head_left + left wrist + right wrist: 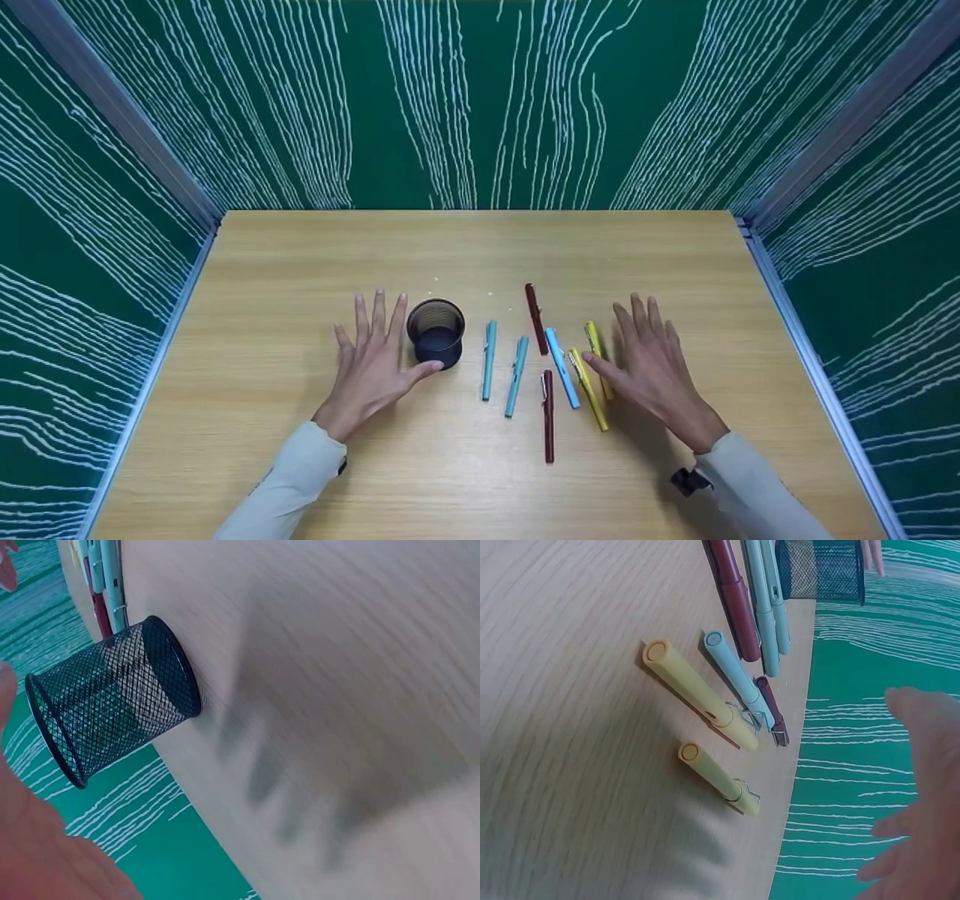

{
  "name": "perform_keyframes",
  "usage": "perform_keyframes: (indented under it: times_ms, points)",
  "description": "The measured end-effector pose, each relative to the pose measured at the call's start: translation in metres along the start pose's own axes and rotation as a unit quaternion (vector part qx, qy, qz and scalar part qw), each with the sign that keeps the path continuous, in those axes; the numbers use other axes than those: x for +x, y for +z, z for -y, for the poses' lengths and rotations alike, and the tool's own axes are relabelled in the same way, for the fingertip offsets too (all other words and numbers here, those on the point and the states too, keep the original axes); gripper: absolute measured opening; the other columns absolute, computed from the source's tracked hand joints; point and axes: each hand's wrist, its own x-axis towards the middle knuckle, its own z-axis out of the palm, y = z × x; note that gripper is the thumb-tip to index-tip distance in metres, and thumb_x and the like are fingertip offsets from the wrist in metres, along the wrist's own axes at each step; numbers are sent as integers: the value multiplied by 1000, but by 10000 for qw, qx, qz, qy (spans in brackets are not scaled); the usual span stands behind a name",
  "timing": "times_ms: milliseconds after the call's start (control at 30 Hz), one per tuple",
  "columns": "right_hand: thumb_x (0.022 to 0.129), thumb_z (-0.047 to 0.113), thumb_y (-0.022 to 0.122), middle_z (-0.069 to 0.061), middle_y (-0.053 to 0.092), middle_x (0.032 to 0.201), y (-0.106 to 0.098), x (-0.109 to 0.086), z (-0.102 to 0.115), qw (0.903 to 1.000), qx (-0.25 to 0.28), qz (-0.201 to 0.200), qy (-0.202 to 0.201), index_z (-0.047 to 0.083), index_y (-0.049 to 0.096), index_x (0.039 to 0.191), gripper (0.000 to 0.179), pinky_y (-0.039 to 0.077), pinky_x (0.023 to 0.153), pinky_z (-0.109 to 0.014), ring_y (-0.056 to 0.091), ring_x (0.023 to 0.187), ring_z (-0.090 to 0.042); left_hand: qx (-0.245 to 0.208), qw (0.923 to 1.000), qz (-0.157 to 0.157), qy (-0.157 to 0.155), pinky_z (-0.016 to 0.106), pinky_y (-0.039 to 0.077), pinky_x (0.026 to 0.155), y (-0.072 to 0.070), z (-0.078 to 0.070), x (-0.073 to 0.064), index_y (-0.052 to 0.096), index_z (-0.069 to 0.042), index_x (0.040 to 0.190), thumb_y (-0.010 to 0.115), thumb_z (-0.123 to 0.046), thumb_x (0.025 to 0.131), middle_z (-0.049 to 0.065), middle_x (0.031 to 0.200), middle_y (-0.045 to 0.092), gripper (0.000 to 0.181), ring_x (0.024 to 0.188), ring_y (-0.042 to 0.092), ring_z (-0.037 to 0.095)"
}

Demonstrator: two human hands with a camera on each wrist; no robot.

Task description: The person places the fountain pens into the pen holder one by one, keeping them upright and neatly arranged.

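Note:
My left hand (373, 371) is spread with straight fingers beside a black mesh pen cup (436, 337); its thumb overlaps the cup's near edge in the head view, and contact cannot be told. In the left wrist view the cup (112, 697) stands upright, apart from the palm. My right hand (651, 364) is spread above the table, nearest two yellow pens (589, 390) (716, 776). Between the hands lie two teal pens (489, 360) (516, 376), a light blue pen (562, 367) and two dark red pens (535, 319) (548, 416). Neither hand holds anything.
The wooden table (300, 247) is bounded by green walls (487, 112) with white wavy lines at the back and sides. Tiny pale crumbs lie behind the cup. A dark wrist device (690, 481) shows at the right sleeve.

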Motion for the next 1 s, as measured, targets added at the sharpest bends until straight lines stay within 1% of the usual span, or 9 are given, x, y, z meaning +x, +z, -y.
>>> perform_keyframes:
  times_ms: [33,133,200,333,567,700,800,900,1000]
  points:
    - [100,64,69,-29,18,179,0,0,0,9999,77,-63,25,-1,35,169,100,14,126,-81,11,166,-52,-146,9999,-8,-6,88,0,120,0,-1,1,10,-16,179,70,-79,92,21,184,1,123,167,-10,50]
    - [102,55,73,-30,30,174,0,1,0,9989,350,-313,27,-3,42,165,91,25,123,-79,24,162,-51,-492,9987,-108,10,86,4,122,4,-3,4,9,-14,178,71,-77,93,22,183,10,123,168,1,49]
    - [102,50,75,-30,38,170,2,1,-1,9977,490,-465,-11,-4,47,162,85,32,120,-78,33,158,-50,-678,9975,-170,20,84,3,123,7,-4,5,10,-12,178,73,-75,93,21,182,14,123,168,6,48]
    - [102,41,78,-28,48,163,8,2,-3,9947,803,-635,-67,-5,53,156,75,40,117,-73,42,152,-48,-865,9960,-224,44,83,4,125,13,-5,7,13,-10,177,75,-73,93,20,182,18,123,167,11,47]
    - [101,33,80,-28,52,158,18,2,-6,9907,1151,-718,-11,-4,57,152,66,42,116,-72,45,149,-47,-1260,9912,-399,103,79,11,127,22,-6,8,18,-9,177,85,-65,90,20,180,27,123,163,27,48]
    - [101,31,80,-28,53,156,23,1,-7,9891,1259,-759,18,-4,59,150,63,43,115,-73,46,147,-47,-1465,9874,-575,137,76,16,128,25,-7,10,22,-8,176,89,-60,88,21,176,34,122,161,35,45]
    - [101,30,80,-28,54,155,27,0,-9,9881,1325,-783,30,-4,60,149,62,44,114,-72,47,146,-47,-1696,9834,-642,113,73,23,128,26,-8,12,24,-8,175,91,-56,87,21,175,36,121,160,36,44]
    - [102,29,80,-28,55,154,31,0,-12,9869,1425,-759,52,-5,60,148,61,44,115,-71,47,146,-46,-1945,9790,-604,50,68,32,126,28,-8,12,23,-10,176,93,-54,87,20,176,33,122,161,32,45]
    - [102,27,80,-28,55,154,35,-1,-15,9854,1533,-738,91,-5,61,147,59,43,116,-69,47,146,-45,-2156,9748,-569,-40,68,39,122,30,-8,12,22,-11,176,94,-52,86,19,178,30,123,162,30,43]
